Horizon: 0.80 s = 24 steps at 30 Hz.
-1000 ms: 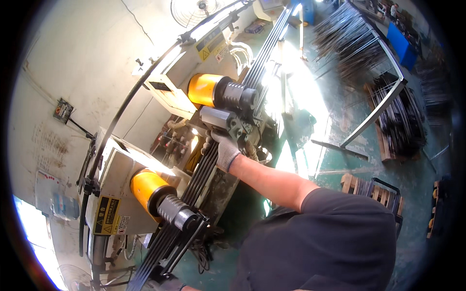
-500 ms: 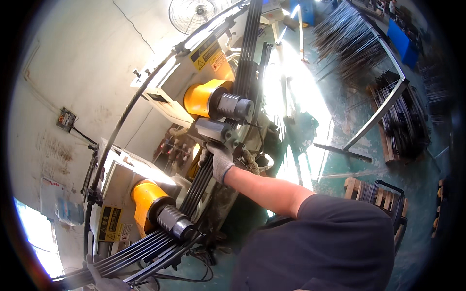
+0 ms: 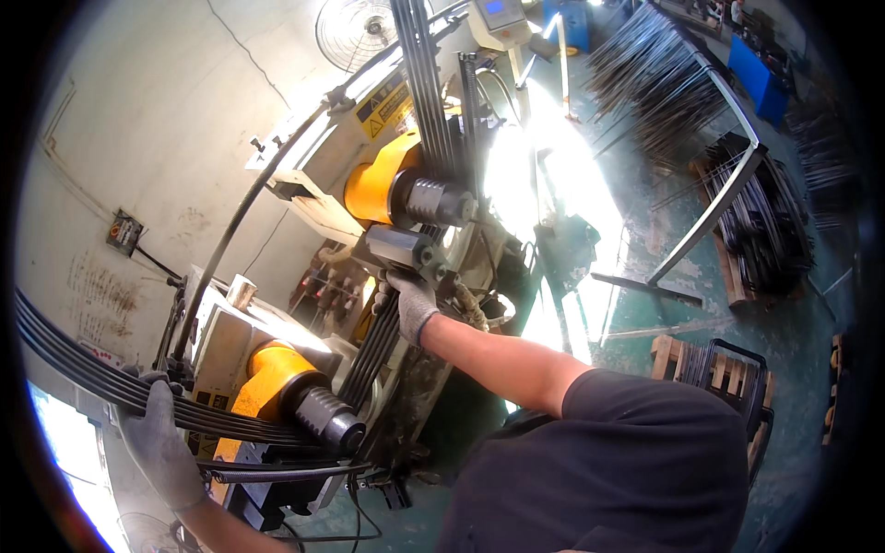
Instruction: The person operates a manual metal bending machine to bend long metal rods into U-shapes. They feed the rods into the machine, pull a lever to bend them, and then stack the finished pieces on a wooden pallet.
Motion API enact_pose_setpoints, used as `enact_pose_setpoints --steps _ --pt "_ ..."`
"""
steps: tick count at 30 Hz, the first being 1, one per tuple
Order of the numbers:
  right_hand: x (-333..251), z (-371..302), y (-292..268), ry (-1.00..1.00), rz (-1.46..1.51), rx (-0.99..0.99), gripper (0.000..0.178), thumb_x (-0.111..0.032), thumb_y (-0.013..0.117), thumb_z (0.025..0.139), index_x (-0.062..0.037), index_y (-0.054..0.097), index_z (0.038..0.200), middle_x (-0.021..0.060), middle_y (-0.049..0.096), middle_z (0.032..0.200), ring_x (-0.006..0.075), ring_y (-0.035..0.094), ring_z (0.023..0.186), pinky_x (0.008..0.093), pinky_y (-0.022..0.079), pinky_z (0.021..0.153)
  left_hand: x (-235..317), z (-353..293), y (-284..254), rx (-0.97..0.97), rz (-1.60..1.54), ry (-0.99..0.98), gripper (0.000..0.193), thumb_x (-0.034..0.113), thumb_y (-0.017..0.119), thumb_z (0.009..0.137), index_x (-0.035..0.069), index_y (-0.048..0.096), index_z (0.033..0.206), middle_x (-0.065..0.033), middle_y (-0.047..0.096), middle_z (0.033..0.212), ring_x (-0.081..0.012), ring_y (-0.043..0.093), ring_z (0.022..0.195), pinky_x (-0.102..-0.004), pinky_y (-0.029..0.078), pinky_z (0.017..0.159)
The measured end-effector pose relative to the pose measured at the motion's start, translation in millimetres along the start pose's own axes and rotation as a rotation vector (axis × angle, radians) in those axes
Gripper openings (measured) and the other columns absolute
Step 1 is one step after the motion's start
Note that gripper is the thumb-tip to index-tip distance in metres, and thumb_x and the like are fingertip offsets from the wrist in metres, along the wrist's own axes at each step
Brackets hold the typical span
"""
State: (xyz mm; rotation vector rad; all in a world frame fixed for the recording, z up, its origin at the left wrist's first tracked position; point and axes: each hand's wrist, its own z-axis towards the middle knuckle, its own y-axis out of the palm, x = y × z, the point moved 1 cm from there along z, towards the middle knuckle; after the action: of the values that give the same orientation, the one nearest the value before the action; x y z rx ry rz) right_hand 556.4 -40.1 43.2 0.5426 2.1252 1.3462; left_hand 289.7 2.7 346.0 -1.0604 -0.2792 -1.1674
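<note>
My gloved left hand grips a bundle of dark metal rods at the left, its fingers curled over their edge. From there the rods run right to the lower bending head's ribbed steel roller. My gloved right hand is wrapped round the middle stretch of rods, just below a grey steel block; its fingertips partly show on the far side. Beyond the block, the rods pass the upper ribbed roller and rise towards the top edge.
Yellow housings carry the rollers on a pale machine. A black hose arches along its wall side. To the right stand a metal rack with many thin rods and a wooden pallet with bent frames. A fan is near the wall.
My left hand has risen from the lower edge with the rods, whose left ends now swing up higher. At the top, the rods have tilted leftward. My right hand has stayed nearly in place.
</note>
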Motion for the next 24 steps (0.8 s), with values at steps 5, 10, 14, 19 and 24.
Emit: enact_pose_setpoints --steps 5,10,14,19,24 --pt "2 -5 3 -0.010 -0.031 0.018 0.013 -0.015 0.057 0.095 -0.0027 0.056 0.093 0.0037 0.051 0.066 0.0182 0.054 0.055 0.0351 0.049 0.053 10 -8 7 0.067 0.033 0.056 0.025 0.006 0.053 0.092 -0.005 0.054 0.115 -0.0073 0.057 0.095 -0.0156 0.055 0.085 -0.0272 0.045 0.079" --pt "2 1 -1 -0.035 -0.045 -0.003 0.012 -0.016 0.057 0.095 -0.0036 0.057 0.094 0.0037 0.051 0.066 0.0178 0.054 0.055 0.0353 0.049 0.053 7 -6 6 0.043 -0.005 0.051 0.024 0.006 0.053 0.092 -0.004 0.056 0.113 -0.0072 0.057 0.096 -0.0157 0.055 0.086 -0.0272 0.045 0.079" --pt "3 1 -2 -0.024 -0.007 -0.014 0.011 -0.015 0.057 0.095 -0.0039 0.056 0.095 0.0037 0.051 0.067 0.0183 0.054 0.055 0.0354 0.049 0.052 0 -2 2 -0.023 -0.010 0.070 0.025 0.007 0.053 0.092 -0.006 0.055 0.114 -0.0079 0.057 0.096 -0.0161 0.055 0.087 -0.0278 0.045 0.080" --pt "1 -2 0 0.031 0.031 0.014 0.010 -0.014 0.056 0.095 -0.0034 0.056 0.095 0.0045 0.052 0.067 0.0192 0.055 0.054 0.0362 0.050 0.052 2 -6 6 0.025 -0.028 0.053 0.031 0.007 0.053 0.092 -0.007 0.052 0.120 -0.0097 0.057 0.098 -0.0177 0.055 0.089 -0.0280 0.044 0.083" --pt "6 2 0 -0.009 0.019 -0.012 0.013 -0.016 0.057 0.094 -0.0061 0.051 0.087 0.0050 0.050 0.064 0.0203 0.052 0.051 0.0366 0.049 0.050 0 -6 3 0.045 -0.045 0.085 0.036 0.007 0.053 0.092 -0.008 0.049 0.124 -0.0117 0.057 0.099 -0.0186 0.055 0.091 -0.0293 0.043 0.086"
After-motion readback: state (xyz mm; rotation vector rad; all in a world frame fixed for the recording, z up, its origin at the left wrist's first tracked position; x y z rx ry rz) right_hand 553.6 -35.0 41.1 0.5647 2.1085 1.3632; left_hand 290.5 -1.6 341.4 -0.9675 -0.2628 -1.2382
